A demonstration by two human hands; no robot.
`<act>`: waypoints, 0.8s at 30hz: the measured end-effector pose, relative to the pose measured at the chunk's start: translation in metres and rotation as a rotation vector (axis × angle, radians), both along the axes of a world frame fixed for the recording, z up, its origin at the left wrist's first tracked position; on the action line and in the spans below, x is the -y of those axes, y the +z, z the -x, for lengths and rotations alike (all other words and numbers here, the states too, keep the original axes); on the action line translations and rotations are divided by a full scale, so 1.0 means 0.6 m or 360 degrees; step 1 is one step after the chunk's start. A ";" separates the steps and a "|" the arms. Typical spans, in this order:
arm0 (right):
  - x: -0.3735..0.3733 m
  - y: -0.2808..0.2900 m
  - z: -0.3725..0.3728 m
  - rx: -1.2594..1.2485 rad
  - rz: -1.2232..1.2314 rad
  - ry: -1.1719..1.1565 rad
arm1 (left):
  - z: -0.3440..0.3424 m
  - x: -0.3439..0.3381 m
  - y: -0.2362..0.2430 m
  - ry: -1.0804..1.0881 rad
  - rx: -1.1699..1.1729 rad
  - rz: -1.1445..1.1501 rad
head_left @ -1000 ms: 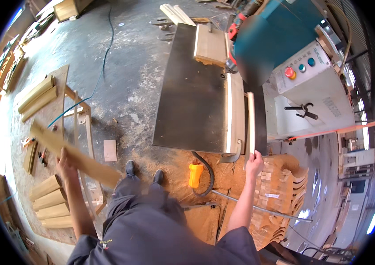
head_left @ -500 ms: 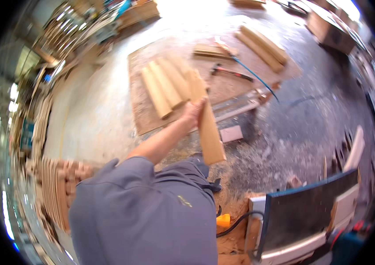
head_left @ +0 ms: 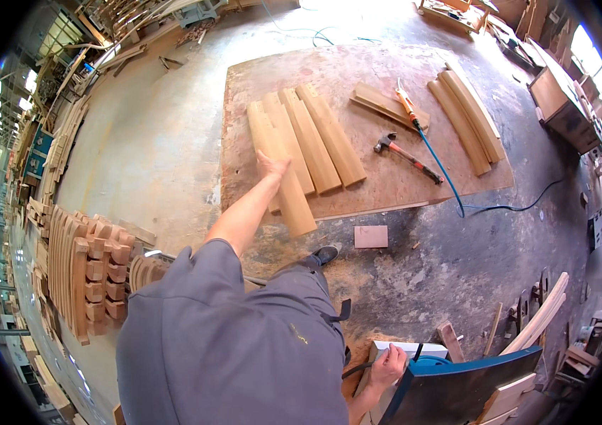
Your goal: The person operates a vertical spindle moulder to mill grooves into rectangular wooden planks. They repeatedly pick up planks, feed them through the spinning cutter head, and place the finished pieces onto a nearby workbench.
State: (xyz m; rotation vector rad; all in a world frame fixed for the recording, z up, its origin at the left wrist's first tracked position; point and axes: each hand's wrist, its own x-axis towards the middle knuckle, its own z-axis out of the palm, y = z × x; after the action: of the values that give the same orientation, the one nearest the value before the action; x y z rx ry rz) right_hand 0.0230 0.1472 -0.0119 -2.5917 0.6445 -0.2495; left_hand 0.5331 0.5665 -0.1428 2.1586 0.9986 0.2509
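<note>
My left hand (head_left: 273, 166) grips a long pale wooden board (head_left: 294, 204) by its edge, fingers partly hidden. That board slants over the left side of several similar boards (head_left: 309, 145) lying side by side on a low worktable (head_left: 400, 195). At the lower right, my right hand (head_left: 389, 365) is closed beside a machine with a curved dark panel (head_left: 464, 386); anything inside its fingers is hidden. A black cable (head_left: 358, 369) runs up to this hand.
On the worktable lie a hammer (head_left: 411, 157), an orange air gun (head_left: 407, 103) with a blue hose (head_left: 434, 150), a short wooden piece (head_left: 379, 101) and long curved pieces (head_left: 462, 117). A pinkish block (head_left: 371, 236) lies on the floor. Stacked wooden parts (head_left: 92, 269) stand at left.
My left hand has carried the board leftward, over the other boards on the worktable. My right hand, out of view before, now shows at the machine. The view has shifted.
</note>
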 end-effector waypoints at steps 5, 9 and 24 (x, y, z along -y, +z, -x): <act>0.006 -0.025 -0.076 -0.0132 0.0015 0.0100 | -0.101 -0.062 -0.035 0.0071 0.0161 -0.0009; 0.001 -0.025 -0.136 -0.0298 -0.0012 0.0073 | -0.155 -0.048 0.001 -0.0075 -0.0198 -0.0240; 0.238 -0.051 -0.548 0.0108 -0.0144 0.0088 | -0.100 -0.129 -0.053 -0.0335 0.0090 -0.0752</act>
State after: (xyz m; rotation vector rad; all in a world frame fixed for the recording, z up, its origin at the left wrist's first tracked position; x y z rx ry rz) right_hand 0.3519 0.0044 -0.0422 -2.4993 0.5465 -0.2829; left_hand 0.5929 0.6437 -0.1744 2.6431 0.7212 0.4819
